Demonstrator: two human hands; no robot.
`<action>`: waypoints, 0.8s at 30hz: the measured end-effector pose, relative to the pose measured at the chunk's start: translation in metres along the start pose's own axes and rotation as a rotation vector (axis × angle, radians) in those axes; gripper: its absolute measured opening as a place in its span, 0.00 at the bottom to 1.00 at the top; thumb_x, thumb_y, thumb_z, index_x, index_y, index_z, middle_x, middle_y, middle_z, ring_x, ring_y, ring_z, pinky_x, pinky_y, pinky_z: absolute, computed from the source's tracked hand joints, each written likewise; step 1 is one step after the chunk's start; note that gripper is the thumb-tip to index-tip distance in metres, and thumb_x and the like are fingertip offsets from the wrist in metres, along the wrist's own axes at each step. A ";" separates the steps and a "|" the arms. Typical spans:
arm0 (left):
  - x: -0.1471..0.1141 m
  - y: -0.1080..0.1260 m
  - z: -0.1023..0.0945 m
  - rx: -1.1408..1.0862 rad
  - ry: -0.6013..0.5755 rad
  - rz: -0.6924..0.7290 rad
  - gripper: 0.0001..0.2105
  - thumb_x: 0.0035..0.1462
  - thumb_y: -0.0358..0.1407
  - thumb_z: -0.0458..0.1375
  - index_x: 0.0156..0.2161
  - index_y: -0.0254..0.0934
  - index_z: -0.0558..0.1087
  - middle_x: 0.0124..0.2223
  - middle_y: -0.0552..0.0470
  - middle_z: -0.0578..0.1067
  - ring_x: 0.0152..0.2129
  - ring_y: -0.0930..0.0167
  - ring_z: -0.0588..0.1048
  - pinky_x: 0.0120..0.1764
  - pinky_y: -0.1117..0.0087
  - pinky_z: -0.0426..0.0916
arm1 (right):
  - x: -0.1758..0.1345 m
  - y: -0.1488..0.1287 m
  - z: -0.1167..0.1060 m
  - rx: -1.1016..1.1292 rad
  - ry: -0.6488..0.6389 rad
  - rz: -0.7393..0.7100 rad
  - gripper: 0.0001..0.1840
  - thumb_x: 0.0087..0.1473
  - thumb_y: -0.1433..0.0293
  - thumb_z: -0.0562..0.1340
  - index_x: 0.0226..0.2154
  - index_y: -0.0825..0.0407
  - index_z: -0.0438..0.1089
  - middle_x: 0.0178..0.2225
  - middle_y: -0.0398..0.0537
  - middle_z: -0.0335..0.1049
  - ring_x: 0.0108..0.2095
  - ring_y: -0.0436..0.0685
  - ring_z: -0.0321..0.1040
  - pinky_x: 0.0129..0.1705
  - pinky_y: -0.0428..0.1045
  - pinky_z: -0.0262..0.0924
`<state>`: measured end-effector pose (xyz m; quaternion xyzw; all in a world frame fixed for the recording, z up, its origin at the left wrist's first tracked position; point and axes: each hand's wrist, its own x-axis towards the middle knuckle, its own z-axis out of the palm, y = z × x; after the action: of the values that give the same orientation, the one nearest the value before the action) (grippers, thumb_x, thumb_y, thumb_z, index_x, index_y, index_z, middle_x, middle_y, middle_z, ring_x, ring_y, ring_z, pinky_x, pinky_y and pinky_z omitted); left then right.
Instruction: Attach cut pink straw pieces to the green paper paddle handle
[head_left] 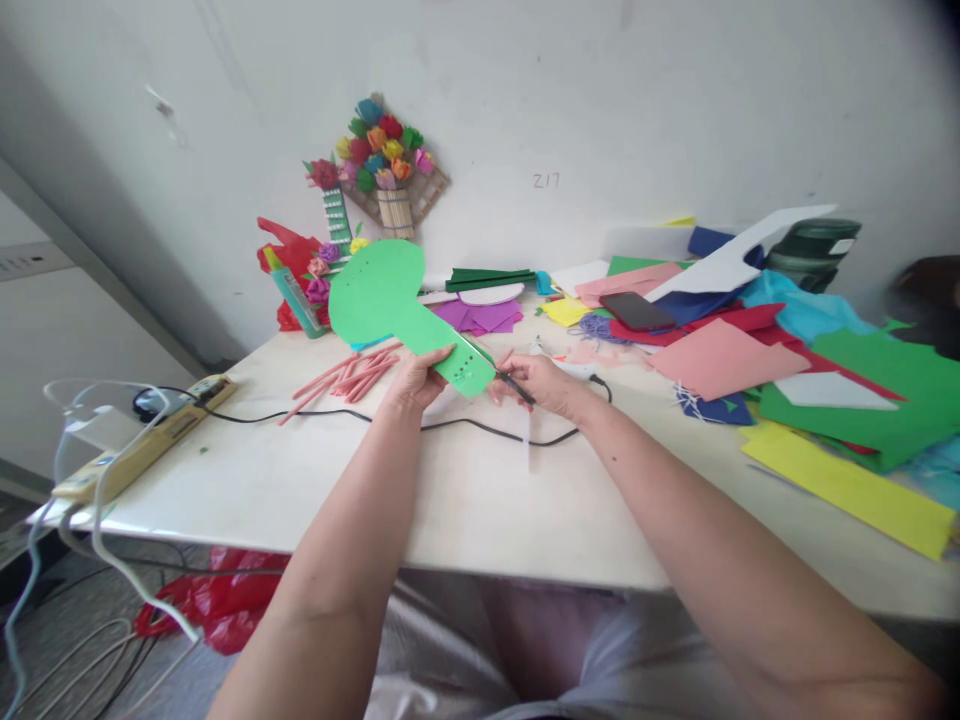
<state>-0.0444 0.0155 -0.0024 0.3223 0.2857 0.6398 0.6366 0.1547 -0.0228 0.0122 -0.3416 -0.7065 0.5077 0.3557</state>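
We hold the green craft sheet [379, 300] raised above the tabletop [480, 510], probably so the blades can pass beneath it unhindered by the black cable [349, 412] below. Our left hand [421, 382] pinches the sheet's narrow part, thumb on top, which seems to steady the thin material close to the scissors [517, 388]. Our right hand [546, 385] grasps those scissors, their blades lying along the narrow part's edge. Pink strips [352, 376] lie heaped to the left, presumably there to stay within reach yet away from the blades.
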 end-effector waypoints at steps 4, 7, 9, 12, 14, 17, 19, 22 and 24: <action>0.001 0.000 -0.002 -0.010 -0.008 -0.003 0.13 0.42 0.19 0.60 0.34 0.33 0.71 0.32 0.52 0.76 0.28 0.71 0.74 0.44 0.66 0.68 | 0.002 0.004 0.000 -0.005 0.009 -0.003 0.15 0.39 0.61 0.64 0.27 0.55 0.66 0.20 0.40 0.66 0.16 0.44 0.54 0.14 0.41 0.47; 0.002 -0.001 -0.003 -0.008 -0.004 0.002 0.15 0.41 0.19 0.60 0.37 0.32 0.71 0.32 0.52 0.76 0.30 0.70 0.75 0.44 0.66 0.68 | 0.003 0.006 0.001 -0.002 0.027 0.012 0.15 0.38 0.61 0.65 0.26 0.55 0.66 0.18 0.40 0.65 0.15 0.44 0.55 0.14 0.42 0.48; 0.002 -0.001 -0.003 -0.009 -0.003 0.001 0.15 0.41 0.20 0.60 0.37 0.32 0.71 0.31 0.52 0.76 0.30 0.70 0.75 0.45 0.65 0.67 | 0.003 0.006 0.002 0.008 0.035 0.027 0.15 0.38 0.62 0.65 0.26 0.55 0.65 0.17 0.39 0.64 0.15 0.45 0.55 0.14 0.42 0.49; 0.002 -0.001 -0.003 -0.018 0.010 -0.004 0.14 0.42 0.19 0.60 0.36 0.32 0.71 0.32 0.52 0.76 0.29 0.71 0.75 0.45 0.66 0.67 | 0.001 0.003 0.003 0.033 0.029 0.049 0.14 0.39 0.63 0.65 0.27 0.55 0.64 0.17 0.39 0.64 0.15 0.45 0.55 0.14 0.42 0.51; 0.001 0.000 -0.002 -0.020 0.019 -0.004 0.14 0.41 0.19 0.60 0.36 0.33 0.71 0.33 0.52 0.76 0.29 0.71 0.75 0.45 0.66 0.68 | 0.000 0.000 0.004 0.047 0.011 0.054 0.13 0.41 0.63 0.64 0.27 0.55 0.64 0.18 0.40 0.64 0.16 0.45 0.56 0.14 0.42 0.52; 0.000 0.000 0.000 -0.007 0.018 0.000 0.16 0.40 0.19 0.60 0.37 0.33 0.71 0.33 0.51 0.76 0.30 0.70 0.76 0.44 0.65 0.69 | -0.002 -0.003 0.004 0.050 -0.011 0.047 0.14 0.43 0.61 0.63 0.25 0.55 0.63 0.18 0.40 0.63 0.16 0.44 0.55 0.14 0.42 0.52; -0.001 -0.001 0.001 0.002 0.003 0.001 0.17 0.40 0.19 0.61 0.38 0.33 0.71 0.34 0.51 0.76 0.31 0.70 0.76 0.44 0.65 0.69 | -0.003 -0.004 0.004 0.057 -0.024 0.043 0.15 0.44 0.60 0.62 0.24 0.55 0.62 0.19 0.41 0.63 0.16 0.44 0.55 0.15 0.42 0.52; 0.000 0.000 -0.001 -0.003 -0.018 0.004 0.17 0.40 0.19 0.61 0.39 0.32 0.71 0.34 0.51 0.76 0.31 0.70 0.76 0.44 0.65 0.69 | -0.005 -0.005 0.001 0.069 -0.058 0.026 0.16 0.47 0.59 0.60 0.25 0.56 0.63 0.19 0.42 0.63 0.16 0.44 0.56 0.16 0.42 0.53; 0.001 0.000 -0.003 -0.014 -0.012 0.010 0.17 0.40 0.19 0.61 0.39 0.32 0.71 0.34 0.51 0.76 0.30 0.70 0.76 0.44 0.65 0.69 | -0.006 -0.005 -0.002 0.061 -0.078 0.015 0.17 0.48 0.58 0.59 0.25 0.57 0.64 0.18 0.42 0.63 0.15 0.44 0.56 0.16 0.42 0.52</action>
<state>-0.0466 0.0170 -0.0040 0.3232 0.2757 0.6430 0.6373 0.1584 -0.0281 0.0166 -0.3160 -0.7013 0.5446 0.3343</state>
